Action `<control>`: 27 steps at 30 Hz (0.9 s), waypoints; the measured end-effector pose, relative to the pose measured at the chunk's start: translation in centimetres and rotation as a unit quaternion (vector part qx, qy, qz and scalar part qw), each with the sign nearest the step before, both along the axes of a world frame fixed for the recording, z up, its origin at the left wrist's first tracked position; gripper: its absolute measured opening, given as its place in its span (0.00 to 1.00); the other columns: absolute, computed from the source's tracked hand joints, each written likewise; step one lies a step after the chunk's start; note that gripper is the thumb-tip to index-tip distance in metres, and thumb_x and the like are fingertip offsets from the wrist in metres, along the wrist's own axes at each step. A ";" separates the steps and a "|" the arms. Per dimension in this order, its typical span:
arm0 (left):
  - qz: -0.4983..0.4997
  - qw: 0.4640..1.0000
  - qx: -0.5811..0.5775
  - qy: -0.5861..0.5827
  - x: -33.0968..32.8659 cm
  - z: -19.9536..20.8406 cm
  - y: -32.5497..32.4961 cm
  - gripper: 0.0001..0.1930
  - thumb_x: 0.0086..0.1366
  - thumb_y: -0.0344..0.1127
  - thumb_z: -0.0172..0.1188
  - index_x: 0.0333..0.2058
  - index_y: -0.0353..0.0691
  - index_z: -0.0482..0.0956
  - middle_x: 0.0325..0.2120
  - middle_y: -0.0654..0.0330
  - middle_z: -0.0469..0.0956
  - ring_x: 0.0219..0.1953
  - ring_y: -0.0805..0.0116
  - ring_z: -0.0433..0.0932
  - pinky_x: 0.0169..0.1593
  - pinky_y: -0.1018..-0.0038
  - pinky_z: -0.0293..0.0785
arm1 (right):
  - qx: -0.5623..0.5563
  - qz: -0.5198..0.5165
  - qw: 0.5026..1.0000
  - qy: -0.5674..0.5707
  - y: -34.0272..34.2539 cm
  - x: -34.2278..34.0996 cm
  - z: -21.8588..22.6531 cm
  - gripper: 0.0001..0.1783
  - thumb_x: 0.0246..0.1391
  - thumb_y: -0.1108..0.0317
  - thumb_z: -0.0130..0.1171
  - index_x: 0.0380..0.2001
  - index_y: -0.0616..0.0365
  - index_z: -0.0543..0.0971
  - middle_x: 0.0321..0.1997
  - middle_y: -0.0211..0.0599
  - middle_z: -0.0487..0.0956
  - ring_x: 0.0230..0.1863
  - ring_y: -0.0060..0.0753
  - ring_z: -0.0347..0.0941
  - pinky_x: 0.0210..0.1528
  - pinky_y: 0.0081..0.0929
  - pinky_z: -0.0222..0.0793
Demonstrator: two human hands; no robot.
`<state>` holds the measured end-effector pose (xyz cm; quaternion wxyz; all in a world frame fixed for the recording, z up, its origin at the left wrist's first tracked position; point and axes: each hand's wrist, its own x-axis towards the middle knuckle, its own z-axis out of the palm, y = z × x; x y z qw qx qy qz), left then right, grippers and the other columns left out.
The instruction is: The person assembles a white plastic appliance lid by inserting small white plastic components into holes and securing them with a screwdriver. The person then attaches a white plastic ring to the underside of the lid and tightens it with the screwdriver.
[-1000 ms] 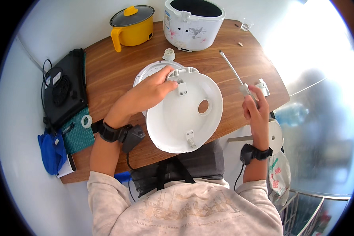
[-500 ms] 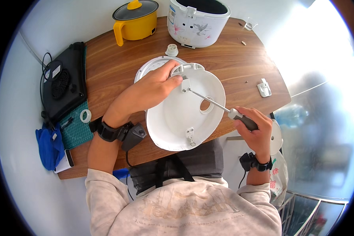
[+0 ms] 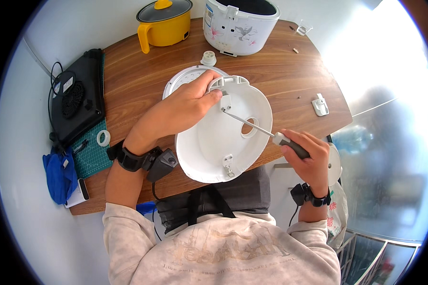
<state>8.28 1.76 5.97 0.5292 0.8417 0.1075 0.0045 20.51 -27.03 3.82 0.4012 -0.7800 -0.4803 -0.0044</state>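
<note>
A white rice cooker lid shell (image 3: 209, 142) is tilted with its hollow inside facing me, over the table's near edge. My left hand (image 3: 195, 102) grips its top rim by the hinge end, the thumb pressed on a small white bracket (image 3: 226, 101). In my right hand (image 3: 309, 154) is a screwdriver (image 3: 292, 145) with a grey and white handle, the fingers wrapped round it. Its metal shaft slants up and left, the tip at the left screw of the bracket. A small metal latch piece (image 3: 228, 166) sits at the shell's lower end. Behind my left hand lies a round white perforated plate (image 3: 178, 80), partly hidden.
At the back stand a yellow pot (image 3: 165, 28) and a white rice cooker body (image 3: 240, 28). A white cap (image 3: 208, 58) sits before them, and a white plastic piece (image 3: 320, 105) lies right. On the left are a black appliance (image 3: 78, 99), tape roll (image 3: 103, 138) and green mat (image 3: 92, 156).
The screwdriver tip has shifted slightly left, from the bracket's right screw to its left one. My right hand moved a little with it. My left hand still grips the shell.
</note>
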 end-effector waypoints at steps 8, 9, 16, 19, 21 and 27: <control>0.007 1.000 -0.013 -0.009 0.0 -0.3 -0.2 0.17 0.77 0.42 0.48 0.58 0.40 0.68 0.43 0.56 0.77 0.46 0.72 0.75 0.49 0.74 0.70 | 0.006 0.003 1.000 -0.008 -0.2 -0.2 0.5 0.18 0.49 0.76 0.71 0.46 0.61 0.85 0.31 0.41 0.84 0.27 0.29 0.80 0.30 0.23 0.74; 0.010 1.000 -0.014 -0.011 0.0 -0.2 -0.3 0.17 0.77 0.42 0.48 0.58 0.40 0.68 0.43 0.56 0.77 0.46 0.72 0.75 0.49 0.74 0.70 | 0.005 0.003 1.000 -0.009 -0.2 -0.1 0.4 0.18 0.49 0.75 0.71 0.46 0.61 0.85 0.31 0.41 0.84 0.26 0.30 0.80 0.30 0.23 0.74; 0.005 0.999 -0.031 -0.010 0.0 -0.3 -0.4 0.16 0.77 0.41 0.48 0.57 0.41 0.69 0.43 0.56 0.77 0.46 0.72 0.75 0.49 0.73 0.70 | -0.006 -0.004 1.000 -0.013 -0.2 -0.3 0.4 0.17 0.50 0.74 0.71 0.45 0.61 0.85 0.30 0.42 0.84 0.26 0.31 0.80 0.30 0.23 0.74; 0.007 1.000 -0.028 -0.006 0.0 -0.4 -0.3 0.16 0.77 0.41 0.48 0.58 0.41 0.69 0.43 0.56 0.77 0.46 0.72 0.75 0.49 0.73 0.70 | -0.005 -0.012 0.999 -0.029 -0.4 -0.2 0.3 0.17 0.49 0.74 0.71 0.45 0.61 0.85 0.30 0.42 0.84 0.27 0.30 0.80 0.30 0.22 0.75; 0.007 1.000 -0.009 -0.001 0.0 -0.4 -0.1 0.17 0.77 0.41 0.48 0.58 0.41 0.69 0.43 0.56 0.77 0.46 0.72 0.75 0.49 0.73 0.71 | 0.004 -0.013 0.999 -0.031 -0.6 -0.1 0.3 0.17 0.49 0.74 0.71 0.45 0.61 0.85 0.30 0.42 0.84 0.27 0.30 0.81 0.31 0.22 0.75; 0.008 1.000 -0.014 -0.009 -0.1 -0.2 -0.1 0.17 0.77 0.41 0.49 0.58 0.41 0.68 0.43 0.56 0.77 0.46 0.71 0.75 0.48 0.72 0.71 | 0.014 -0.005 1.000 -0.023 -0.5 -0.2 0.5 0.18 0.48 0.75 0.71 0.45 0.60 0.86 0.29 0.41 0.83 0.26 0.28 0.80 0.29 0.22 0.74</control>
